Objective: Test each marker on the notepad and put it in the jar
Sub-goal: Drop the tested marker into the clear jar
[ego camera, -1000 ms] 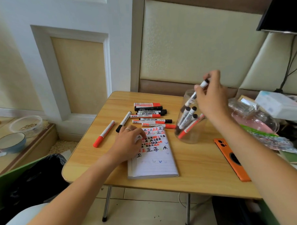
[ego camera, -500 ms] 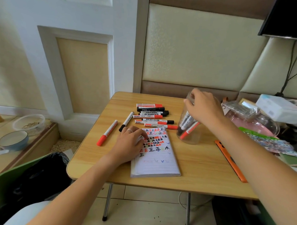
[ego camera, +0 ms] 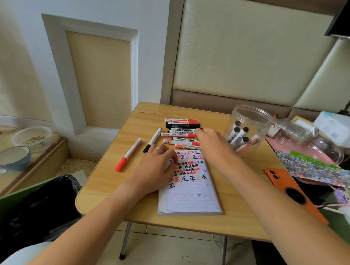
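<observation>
A lined notepad point(ego camera: 189, 199) with red and black test marks lies on the small wooden table point(ego camera: 112, 184). My left hand point(ego camera: 157, 168) rests palm down on its upper left part, holding it flat. Behind the pad lies a row of several red and black markers point(ego camera: 178, 130). My right hand point(ego camera: 212, 145) hovers over the row's right ends, fingertips touching the caps, with no marker lifted. The clear plastic jar point(ego camera: 249, 118) stands to the right, with several markers point(ego camera: 238, 135) inside. One red-capped marker point(ego camera: 129, 153) and one black-capped marker point(ego camera: 153, 139) lie apart to the left.
An orange phone point(ego camera: 291, 191) lies face down at the table's right edge, beside clutter with a pink bundle in plastic point(ego camera: 313, 147). A black bag point(ego camera: 40, 206) sits below on the left. A blue bowl point(ego camera: 12, 157) and a clear container point(ego camera: 32, 136) stand on a low ledge.
My right hand put a black-capped marker into the jar, let it go, and moved left to the row of markers. My left hand stayed on the notepad.
</observation>
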Available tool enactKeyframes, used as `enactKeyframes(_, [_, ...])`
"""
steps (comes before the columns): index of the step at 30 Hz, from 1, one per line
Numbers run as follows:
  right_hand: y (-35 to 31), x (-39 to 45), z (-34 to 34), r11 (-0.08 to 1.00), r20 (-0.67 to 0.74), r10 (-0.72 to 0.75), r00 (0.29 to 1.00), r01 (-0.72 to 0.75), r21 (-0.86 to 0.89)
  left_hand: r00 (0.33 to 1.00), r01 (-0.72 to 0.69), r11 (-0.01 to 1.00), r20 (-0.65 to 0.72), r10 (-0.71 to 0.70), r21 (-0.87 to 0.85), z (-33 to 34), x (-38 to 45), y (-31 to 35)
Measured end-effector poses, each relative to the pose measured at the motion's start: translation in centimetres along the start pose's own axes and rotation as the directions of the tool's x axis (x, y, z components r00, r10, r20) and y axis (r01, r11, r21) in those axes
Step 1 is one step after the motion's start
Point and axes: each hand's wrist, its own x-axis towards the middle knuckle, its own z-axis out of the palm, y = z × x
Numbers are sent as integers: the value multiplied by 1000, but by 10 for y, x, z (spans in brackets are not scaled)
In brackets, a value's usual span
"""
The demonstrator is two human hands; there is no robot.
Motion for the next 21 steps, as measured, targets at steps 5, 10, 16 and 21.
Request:
enactKeyframes(5, [3, 4, 24, 995, 100, 65, 993, -58, -76, 999, -31, 999, -28, 32, 35, 4, -3, -4])
enactKeyframes(10, [5, 6, 30, 993, 71, 53, 996, -46, -109, 998, -42, 998, -40, 44, 51, 6, -3, -6])
enactKeyframes(16, [0, -1, 15, 997, -62, -22, 998, 18, -77, 996, -55, 993, -59, 61, 109, 8, -5, -4])
enactKeyframes(21, [-6, -28, 12, 981, -277, 2, 961, 52, 189, 995, -60, 992, -76, 68, 109, 6, -5, -2])
